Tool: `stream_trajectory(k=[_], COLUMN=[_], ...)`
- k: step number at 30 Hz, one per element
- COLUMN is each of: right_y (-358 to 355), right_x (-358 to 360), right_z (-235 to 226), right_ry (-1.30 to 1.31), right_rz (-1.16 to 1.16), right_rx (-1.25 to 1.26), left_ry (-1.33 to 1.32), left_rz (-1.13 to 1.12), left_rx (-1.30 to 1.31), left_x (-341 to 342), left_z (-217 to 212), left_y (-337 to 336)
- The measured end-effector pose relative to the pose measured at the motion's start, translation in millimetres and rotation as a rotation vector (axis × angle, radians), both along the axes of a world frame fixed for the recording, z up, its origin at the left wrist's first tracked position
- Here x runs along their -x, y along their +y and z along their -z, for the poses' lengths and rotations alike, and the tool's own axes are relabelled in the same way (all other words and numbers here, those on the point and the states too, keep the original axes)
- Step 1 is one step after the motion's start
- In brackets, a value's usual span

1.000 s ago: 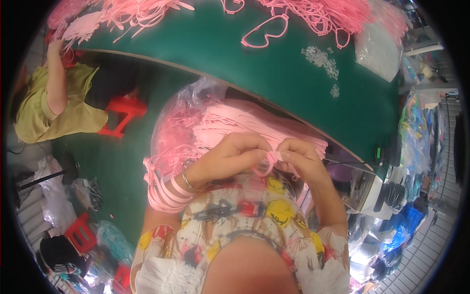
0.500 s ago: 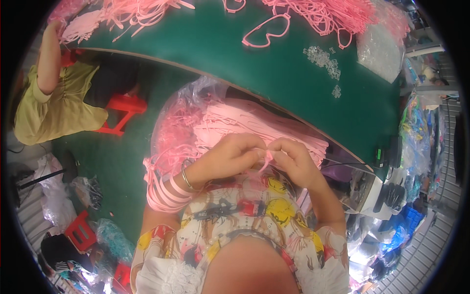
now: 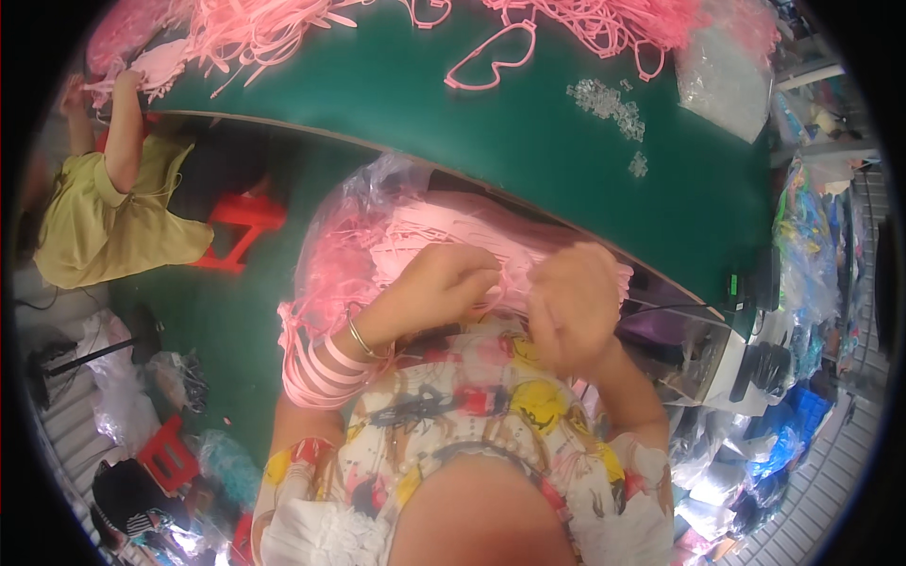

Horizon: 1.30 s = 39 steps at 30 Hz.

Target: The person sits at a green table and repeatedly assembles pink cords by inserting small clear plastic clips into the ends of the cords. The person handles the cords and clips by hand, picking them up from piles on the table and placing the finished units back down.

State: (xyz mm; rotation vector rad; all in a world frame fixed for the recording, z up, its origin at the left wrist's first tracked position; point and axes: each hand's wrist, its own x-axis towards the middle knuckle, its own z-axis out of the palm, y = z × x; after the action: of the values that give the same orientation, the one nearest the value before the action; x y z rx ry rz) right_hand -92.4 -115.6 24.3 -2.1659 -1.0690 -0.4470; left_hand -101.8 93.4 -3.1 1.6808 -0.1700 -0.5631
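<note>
My left hand [image 3: 451,285] is closed in a pinch in front of my chest, with part of a thin pink strap [image 3: 511,275] showing at its fingertips. Right beside it, my right hand [image 3: 577,304] is turned over and smeared by motion, so what its fingers do is hidden. Several pink strap loops [image 3: 310,375] hang around my left forearm, below a metal bangle. Just beyond both hands lies a thick bundle of pink straps [image 3: 429,222], partly inside a clear plastic bag [image 3: 332,236].
The green table [image 3: 396,94] curves across the far side. On it lie a pink goggle frame [image 3: 491,58], small clear pieces [image 3: 609,106], a plastic bag [image 3: 722,85] and tangled pink straps [image 3: 250,33]. Another person in a yellow-green top [image 3: 113,212] works at the left, near a red stool [image 3: 243,226].
My hands have moved apart, and the right one has turned over. The other person's second hand has come into view at the pink straps. The whole view has shifted slightly.
</note>
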Motion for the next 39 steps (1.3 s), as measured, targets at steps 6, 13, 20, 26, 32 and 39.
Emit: stream_trajectory(k=[6,13,20,26,32,39], right_y=[4,-4,-7,-12,-15,-18], right_x=[-37,-35,-41,-42,-44,-44], right_z=[53,58,45,37,30,25], right_ry=[1.334,1.599,1.275,1.192,1.139,1.227], right_rz=[-0.344,-0.405,-0.422,-0.365,-0.395,-0.343], right_rx=[-0.53,-0.553,-0.255,-0.271,-0.216,-0.122], left_ry=[0.338,0.416,0.391,0.214,0.228,0.325], left_rz=[0.04,-0.076,-0.03,-0.016,-0.004,-0.029], left_rx=[0.368,0.363,0.122,0.124,0.097,0.054], left_x=[-1,-1,4,5,5,6], left_z=[-5,-6,-6,-7,-9,-12], left_y=[23,38,34,34,32,28])
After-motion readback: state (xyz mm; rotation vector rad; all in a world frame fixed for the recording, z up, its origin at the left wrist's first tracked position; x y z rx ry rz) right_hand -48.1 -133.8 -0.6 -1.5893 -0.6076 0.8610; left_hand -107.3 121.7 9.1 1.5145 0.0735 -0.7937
